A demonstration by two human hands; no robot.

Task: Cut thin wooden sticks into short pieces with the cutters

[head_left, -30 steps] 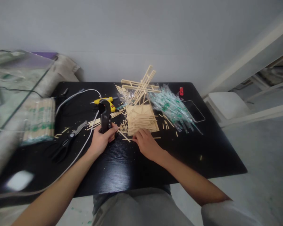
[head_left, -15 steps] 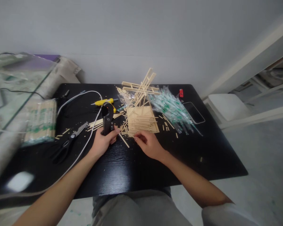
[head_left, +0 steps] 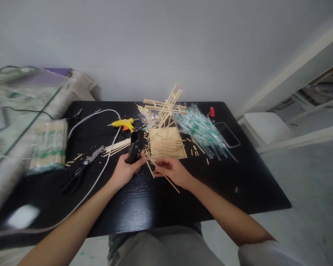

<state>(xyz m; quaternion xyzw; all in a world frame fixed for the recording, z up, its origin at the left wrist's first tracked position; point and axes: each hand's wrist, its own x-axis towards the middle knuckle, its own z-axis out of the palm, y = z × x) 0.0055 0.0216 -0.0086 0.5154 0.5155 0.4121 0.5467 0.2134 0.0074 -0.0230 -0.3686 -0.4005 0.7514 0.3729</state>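
Note:
My left hand [head_left: 129,168] is wrapped round a black pipe cutter [head_left: 135,146], its head pointing up and away from me. Between the fingers of my right hand [head_left: 172,170] is a thin wooden stick [head_left: 172,184]; it slants from near the cutter down toward the table's front edge. Just beyond both hands lies a square wooden base [head_left: 184,150] with a pile of loose sticks [head_left: 168,145] on it. A cross-shaped frame of sticks [head_left: 169,105] rises behind this base. Another loose stick [head_left: 150,170] lies on the table between my hands.
A yellow glue gun [head_left: 123,123] and open scissors [head_left: 86,162] lie to the left, near a white cable [head_left: 101,171]. Packed chopsticks [head_left: 48,144] sit farther left. Clear-and-green wrappers [head_left: 201,127], a phone [head_left: 227,135] and a red object [head_left: 212,112] occupy the right side.
My right hand has come away from the pile's near edge with a stick in its fingers. My left hand has shifted right with the pipe cutter, closer to my right hand.

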